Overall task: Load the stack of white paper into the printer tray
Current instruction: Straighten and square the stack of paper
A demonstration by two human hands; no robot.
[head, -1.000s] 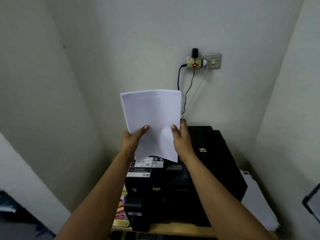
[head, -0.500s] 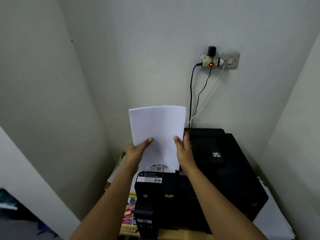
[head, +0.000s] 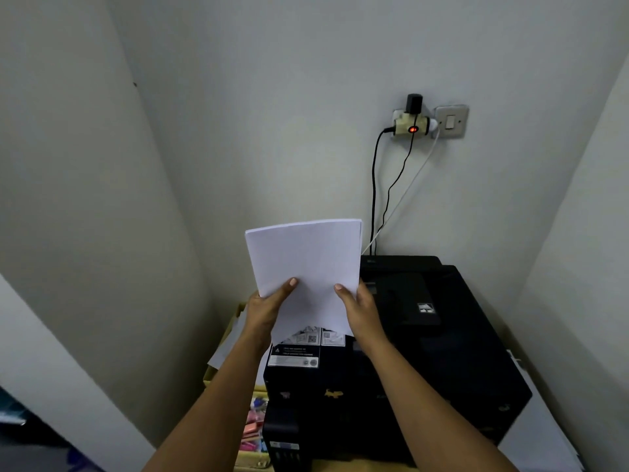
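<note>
Paper [head: 304, 267] stands upright between your hands — left [head: 267, 310] and right [head: 362, 310] each pinching a lower edge — just above the printer [head: 425, 352]. You're mid-carry; next, find the tray slot, hidden from here, and square the bottom edge to it.

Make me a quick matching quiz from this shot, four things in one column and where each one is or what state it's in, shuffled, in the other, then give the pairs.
Things:
1. stack of white paper
2. black printer
3. plug adapter
4. white cable

Places or states:
A. on the wall beside the switch, red light on
B. held upright by left hand and right hand
C. runs from the wall socket down behind the printer
D. stands below the paper, right of a cardboard box

Pairs: 1-B, 2-D, 3-A, 4-C
</note>
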